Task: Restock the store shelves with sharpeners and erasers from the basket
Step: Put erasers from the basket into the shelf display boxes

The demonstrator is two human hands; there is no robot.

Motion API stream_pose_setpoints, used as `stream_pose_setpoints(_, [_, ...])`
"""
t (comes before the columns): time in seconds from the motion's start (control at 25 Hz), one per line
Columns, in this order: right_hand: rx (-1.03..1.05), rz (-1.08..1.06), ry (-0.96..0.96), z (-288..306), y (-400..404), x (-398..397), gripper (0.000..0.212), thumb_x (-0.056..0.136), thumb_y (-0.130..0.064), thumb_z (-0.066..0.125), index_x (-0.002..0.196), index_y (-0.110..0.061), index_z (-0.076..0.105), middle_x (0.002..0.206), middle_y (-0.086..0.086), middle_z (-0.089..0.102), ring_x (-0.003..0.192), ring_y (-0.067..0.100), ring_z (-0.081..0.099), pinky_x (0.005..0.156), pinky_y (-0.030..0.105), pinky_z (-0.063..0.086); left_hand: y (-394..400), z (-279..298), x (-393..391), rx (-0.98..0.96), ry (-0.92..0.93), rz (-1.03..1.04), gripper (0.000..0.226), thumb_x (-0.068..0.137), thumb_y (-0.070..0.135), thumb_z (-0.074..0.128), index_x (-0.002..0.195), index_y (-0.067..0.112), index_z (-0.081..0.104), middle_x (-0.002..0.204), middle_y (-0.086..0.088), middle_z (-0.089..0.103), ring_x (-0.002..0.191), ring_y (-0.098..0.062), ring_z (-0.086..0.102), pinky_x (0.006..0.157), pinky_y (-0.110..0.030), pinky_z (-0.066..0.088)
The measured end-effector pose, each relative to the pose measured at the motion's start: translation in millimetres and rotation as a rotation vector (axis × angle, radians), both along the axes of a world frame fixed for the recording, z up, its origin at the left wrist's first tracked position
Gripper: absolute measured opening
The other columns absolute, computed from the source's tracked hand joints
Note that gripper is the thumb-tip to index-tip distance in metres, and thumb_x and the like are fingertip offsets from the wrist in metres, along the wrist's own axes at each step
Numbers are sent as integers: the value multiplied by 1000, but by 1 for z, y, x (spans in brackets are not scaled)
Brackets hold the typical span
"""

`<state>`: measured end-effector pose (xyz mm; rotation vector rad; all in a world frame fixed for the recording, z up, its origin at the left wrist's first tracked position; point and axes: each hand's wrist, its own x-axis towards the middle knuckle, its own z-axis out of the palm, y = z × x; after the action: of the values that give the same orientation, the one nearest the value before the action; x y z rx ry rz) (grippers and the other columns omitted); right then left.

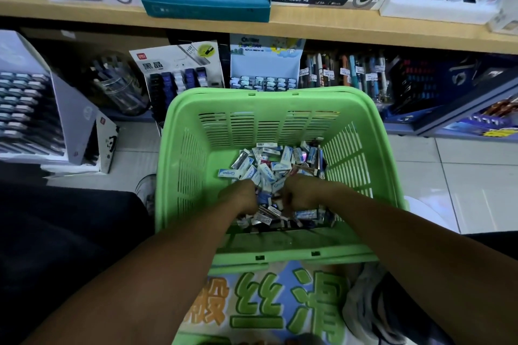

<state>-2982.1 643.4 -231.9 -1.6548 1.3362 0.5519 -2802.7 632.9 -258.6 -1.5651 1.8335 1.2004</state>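
Both forearms are reaching toward twelve o'clock into a green basket (277,109), left hand (239,196) and right hand (301,194) curling into the heaped erasers (266,168). Whether fingers are pinching any, I cannot tell. Restocking is looking barely begun; shelves (280,28) are waiting beyond.

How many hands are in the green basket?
2: the left hand and the right hand, side by side in the small boxed erasers inside the green plastic basket.
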Motion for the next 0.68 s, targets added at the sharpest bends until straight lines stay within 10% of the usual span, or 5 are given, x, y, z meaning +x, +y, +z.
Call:
stream_pose_setpoints(0.2, [27, -854, -358, 25, -3, 2, 9, 81, -1, 77, 90, 2, 75, 82, 13, 74, 69, 17, 71, 60, 21, 57, -17, 31, 0, 432, 431, 632, 16, 93, 1, 59, 107, -4, 63, 91, -16, 68, 65, -21, 66, 65, -34, 60])
stream_pose_setpoints(0.36, [309, -1107, -581, 33, 0, 12, 10, 90, 14, 58, 95, 6, 62, 96, 24, 71, 90, 32, 73, 77, 33, 62, -16, 35, -9, 531, 598, 841, 14, 97, 16, 61, 107, 6, 60, 92, -9, 68, 74, -19, 67, 61, -32, 59])
stream_pose_setpoints(0.48, [342, -834, -389, 32, -2, 10, 11, 90, 7, 62, 101, 5, 64, 88, 21, 72, 80, 30, 74, 69, 34, 61, -13, 26, -13, 371, 500, 683, 23, 97, 3, 59, 119, -1, 55, 105, -19, 68, 73, -22, 68, 57, -28, 58])
stream_pose_setpoints(0.68, [97, 293, 226, 14, 10, 10, 13, 88, -13, 67, 92, -6, 57, 70, 1, 49, 73, 25, 56, 70, 34, 53, -11, 31, -6, 221, 148, -109, 22, 91, 0, 58, 113, 0, 63, 87, -14, 70, 59, -17, 64, 44, -23, 49])
